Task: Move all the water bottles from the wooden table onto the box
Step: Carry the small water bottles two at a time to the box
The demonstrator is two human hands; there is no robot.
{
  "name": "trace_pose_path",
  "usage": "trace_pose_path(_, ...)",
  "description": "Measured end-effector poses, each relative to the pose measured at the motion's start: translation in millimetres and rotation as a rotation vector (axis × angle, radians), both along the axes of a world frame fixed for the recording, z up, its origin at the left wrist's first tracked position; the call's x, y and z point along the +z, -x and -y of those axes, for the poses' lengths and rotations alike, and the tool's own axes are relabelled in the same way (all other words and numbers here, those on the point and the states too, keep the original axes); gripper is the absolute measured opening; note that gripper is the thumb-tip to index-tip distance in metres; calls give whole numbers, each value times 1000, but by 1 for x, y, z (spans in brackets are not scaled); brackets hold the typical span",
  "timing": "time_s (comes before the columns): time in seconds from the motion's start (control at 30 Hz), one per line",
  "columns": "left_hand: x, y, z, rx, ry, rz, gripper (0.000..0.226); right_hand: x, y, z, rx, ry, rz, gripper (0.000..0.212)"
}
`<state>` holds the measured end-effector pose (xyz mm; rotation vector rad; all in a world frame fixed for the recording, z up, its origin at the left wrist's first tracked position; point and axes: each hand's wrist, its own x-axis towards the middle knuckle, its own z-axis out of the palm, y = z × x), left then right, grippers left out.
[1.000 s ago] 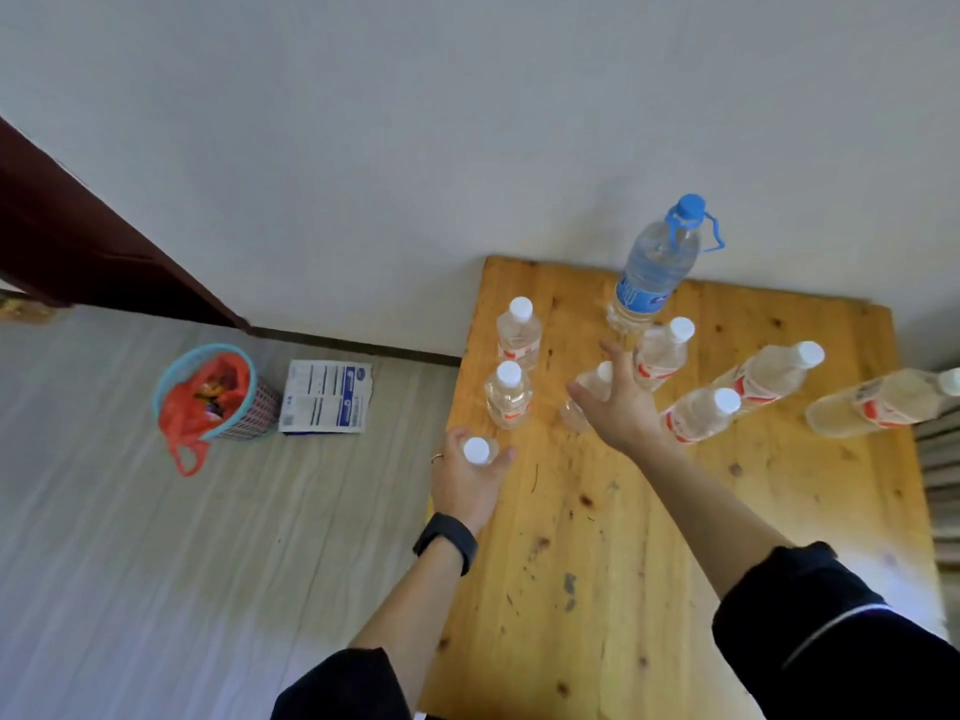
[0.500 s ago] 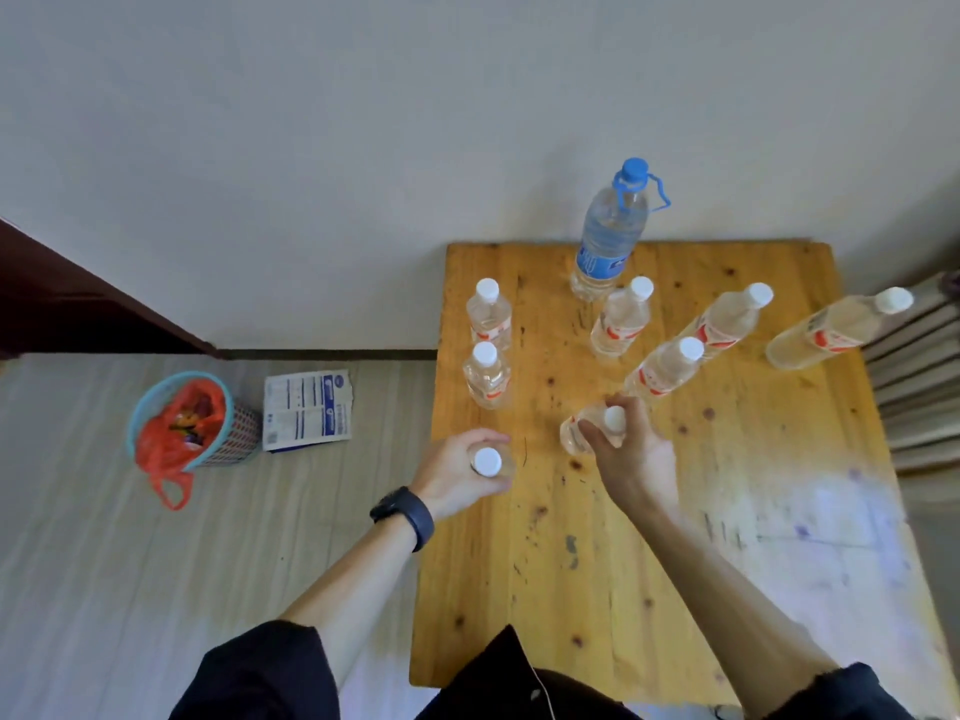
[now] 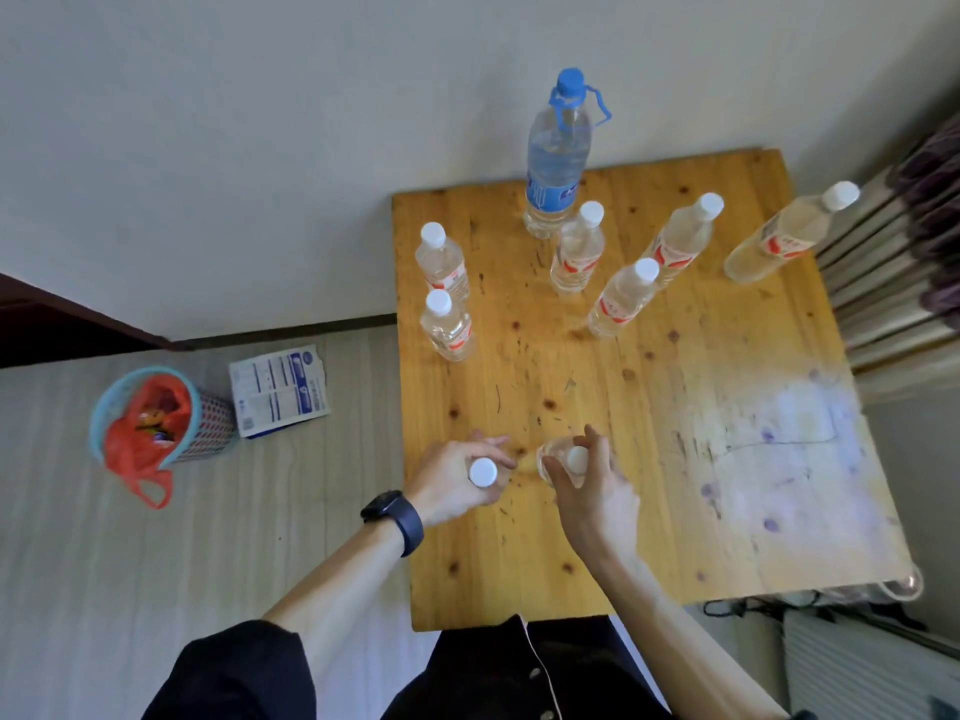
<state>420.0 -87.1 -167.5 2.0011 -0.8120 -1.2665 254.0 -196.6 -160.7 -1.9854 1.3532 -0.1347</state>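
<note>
My left hand [image 3: 449, 478] grips a small white-capped water bottle [image 3: 483, 471] over the near left part of the wooden table [image 3: 675, 485]. Close beside it, my right hand [image 3: 592, 491] grips a second small bottle [image 3: 556, 454] by its neck. Several more clear bottles with red labels stand at the table's far side, among them two at the left [image 3: 441, 257] [image 3: 447, 324] and one at the far right [image 3: 784, 236]. A tall blue-capped bottle [image 3: 558, 158] stands at the back edge. No box is in view.
On the floor to the left stand a blue basket with a red bag [image 3: 150, 423] and a flat white and blue package [image 3: 278, 389]. A radiator [image 3: 893, 272] runs along the table's right side. The wall is just behind the table.
Both hands have drawn back toward me with their bottles, from the table's middle to its near part. The right hand closed on its bottle during this time.
</note>
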Motion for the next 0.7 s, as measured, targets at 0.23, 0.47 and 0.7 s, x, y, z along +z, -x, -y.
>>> trace_pose_path(0.23,3,15,-7,78,25,-12,79,-6,13,2,-1,-116,109,83)
trace_pose_path(0.47,-13,44,-17,469,73,59,113,-15,27,22,18,-239,188,105)
trace_pose_path(0.7,-26,48,4,482,16,100,61,-33,8,24,75,-268,214,75)
